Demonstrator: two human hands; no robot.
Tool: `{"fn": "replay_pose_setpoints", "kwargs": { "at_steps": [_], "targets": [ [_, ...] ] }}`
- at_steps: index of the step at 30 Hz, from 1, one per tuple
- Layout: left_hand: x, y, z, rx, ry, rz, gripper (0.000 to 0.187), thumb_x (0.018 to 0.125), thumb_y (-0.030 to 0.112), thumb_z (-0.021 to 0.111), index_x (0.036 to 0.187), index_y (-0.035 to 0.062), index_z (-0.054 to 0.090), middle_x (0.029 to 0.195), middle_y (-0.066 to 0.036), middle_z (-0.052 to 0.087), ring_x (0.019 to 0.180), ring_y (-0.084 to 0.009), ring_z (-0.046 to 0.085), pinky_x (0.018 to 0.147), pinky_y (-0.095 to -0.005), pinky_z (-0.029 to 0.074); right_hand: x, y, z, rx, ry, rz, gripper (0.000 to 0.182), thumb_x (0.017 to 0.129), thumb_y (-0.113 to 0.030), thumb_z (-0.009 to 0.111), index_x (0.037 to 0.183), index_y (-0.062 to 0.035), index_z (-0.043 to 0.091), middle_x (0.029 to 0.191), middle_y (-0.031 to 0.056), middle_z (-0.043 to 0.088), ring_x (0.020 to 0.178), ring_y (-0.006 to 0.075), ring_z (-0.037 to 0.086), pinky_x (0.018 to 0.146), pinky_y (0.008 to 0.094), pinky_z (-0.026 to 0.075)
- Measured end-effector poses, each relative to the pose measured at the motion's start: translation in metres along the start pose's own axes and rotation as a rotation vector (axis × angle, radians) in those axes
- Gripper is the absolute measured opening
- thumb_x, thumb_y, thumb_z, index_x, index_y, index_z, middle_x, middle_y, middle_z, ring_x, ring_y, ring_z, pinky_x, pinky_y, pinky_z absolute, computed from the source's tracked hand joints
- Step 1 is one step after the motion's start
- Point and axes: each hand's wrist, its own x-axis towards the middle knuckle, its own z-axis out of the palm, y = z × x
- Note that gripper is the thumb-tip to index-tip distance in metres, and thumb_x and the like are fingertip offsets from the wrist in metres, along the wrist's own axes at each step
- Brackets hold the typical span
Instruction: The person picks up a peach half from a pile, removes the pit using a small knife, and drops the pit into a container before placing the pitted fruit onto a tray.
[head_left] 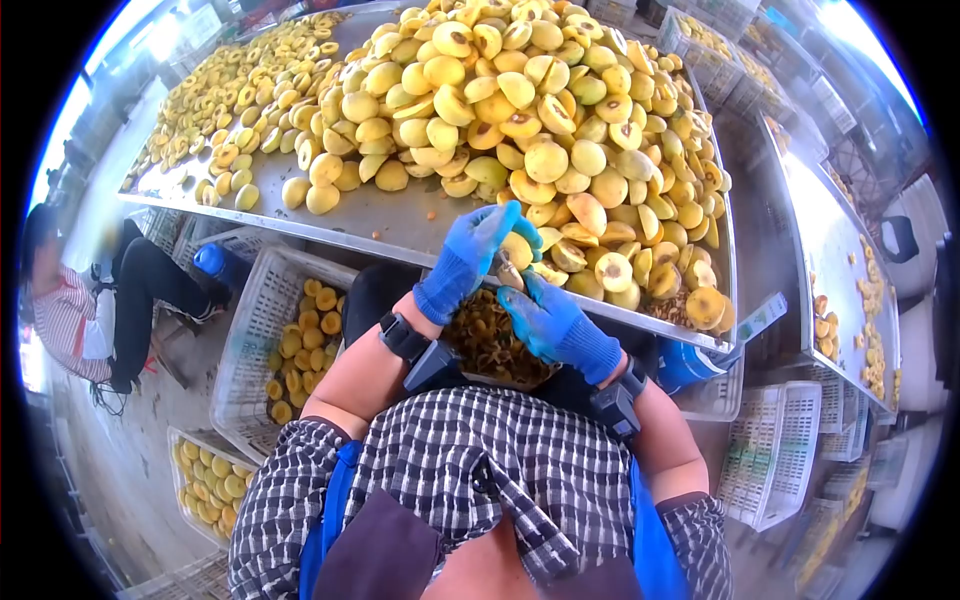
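Both hands wear blue gloves and meet at the front edge of a metal table. My left hand is closed around a yellow fruit half. Just below and to the right, my right hand is closed on a small tool whose tip touches the fruit; the tool's shape is mostly hidden by the fingers. A large heap of yellow fruit halves lies on the table beyond the hands. Under them, a container of brownish scraps sits between the legs.
White crates of fruit halves stand at the left. A seated person is at the far left, near a blue bottle. On the right are a blue bucket, a white crate and another metal table.
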Motion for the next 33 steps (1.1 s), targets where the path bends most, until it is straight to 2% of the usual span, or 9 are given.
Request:
{"fn": "replay_pose_setpoints", "kwargs": {
  "at_steps": [3,7,17,18,21,23,26,29,33],
  "targets": [
    [-0.008,-0.002,0.007,-0.169,0.063,-0.04,0.047,0.108,0.04,0.046,0.1,-0.0019,0.065,0.092,-0.013,0.071,0.08,-0.0221,0.071,0.078,-0.0326,0.058,-0.004,-0.004,0.002,0.182,-0.043,0.037,0.03,0.103,-0.024,0.059,0.122,-0.0018,0.054,0.078,0.0073,0.061,0.067,0.02,0.062,0.06,0.032,0.049],
    [-0.006,-0.026,0.007,-0.342,0.266,-0.021,0.047,0.107,0.042,0.047,0.102,-0.0015,0.064,0.095,-0.014,0.071,0.081,-0.0237,0.071,0.078,-0.0356,0.061,0.009,0.028,0.01,-0.57,0.222,-0.648,0.033,0.101,-0.024,0.059,0.12,0.0017,0.054,0.084,0.0233,0.066,0.075,0.0421,0.067,0.069,0.047,0.053],
    [-0.056,-0.026,-0.015,0.016,0.345,-0.001,0.043,0.105,0.041,0.051,0.099,0.0006,0.066,0.092,-0.013,0.07,0.081,-0.0221,0.071,0.078,-0.0349,0.06,-0.014,0.029,0.036,-0.659,0.112,-0.314,0.036,0.1,-0.031,0.06,0.113,0.0014,0.055,0.083,0.0259,0.067,0.074,0.0429,0.068,0.064,0.0506,0.052],
    [-0.052,-0.035,-0.042,-0.353,0.198,0.043,0.04,0.105,0.04,0.052,0.101,0.0026,0.066,0.094,-0.014,0.07,0.089,-0.0248,0.07,0.08,-0.0406,0.06,-0.018,0.027,0.032,-0.782,0.118,-0.356,0.036,0.099,-0.031,0.062,0.115,0.0008,0.055,0.081,0.0241,0.068,0.07,0.0409,0.068,0.06,0.0504,0.052],
    [-0.058,-0.028,-0.097,-0.688,0.562,0.192,0.034,0.104,0.037,0.053,0.111,0.0055,0.063,0.102,-0.014,0.069,0.098,-0.026,0.069,0.087,-0.0445,0.059,-0.024,0.026,0.019,-0.92,0.242,-0.516,0.037,0.097,-0.03,0.064,0.116,0.0004,0.054,0.077,0.0232,0.067,0.069,0.0396,0.068,0.058,0.051,0.051],
    [-0.079,0.014,-0.084,-0.552,0.584,0.174,0.029,0.106,0.029,0.053,0.106,0.0042,0.066,0.099,-0.01,0.069,0.09,-0.0203,0.07,0.083,-0.0358,0.059,-0.025,0.051,0.004,-0.981,0.149,-0.448,0.046,0.096,-0.032,0.064,0.125,0.001,0.052,0.079,0.0234,0.068,0.07,0.0401,0.069,0.062,0.0505,0.054],
    [-0.114,0.016,-0.173,1.15,0.664,0.564,0.022,0.101,0.025,0.06,0.109,0.008,0.072,0.096,-0.011,0.07,0.09,-0.0246,0.07,0.078,-0.034,0.057,-0.04,0.054,-0.012,-1.0,-0.034,-0.149,0.053,0.097,-0.037,0.06,0.136,-0.0033,0.047,0.09,0.027,0.069,0.085,0.0452,0.068,0.076,0.0521,0.054],
    [-0.124,0.032,-0.204,1.876,0.804,0.271,0.024,0.095,0.028,0.065,0.11,0.0113,0.073,0.1,-0.014,0.071,0.093,-0.0312,0.069,0.082,-0.0389,0.055,-0.05,0.074,-0.027,-1.012,-0.01,-0.186,0.054,0.096,-0.037,0.061,0.137,-0.0048,0.046,0.094,0.0276,0.069,0.089,0.0439,0.068,0.078,0.0514,0.054],
    [-0.054,0.016,-0.142,1.332,0.585,0.262,0.035,0.093,0.037,0.065,0.112,0.0097,0.073,0.106,-0.018,0.071,0.101,-0.0353,0.066,0.092,-0.0447,0.05,-0.046,0.067,-0.025,-0.935,-0.054,-0.155,0.052,0.096,-0.035,0.062,0.138,-0.0079,0.047,0.1,0.0272,0.069,0.096,0.0432,0.068,0.083,0.0499,0.053]
  ]
}}
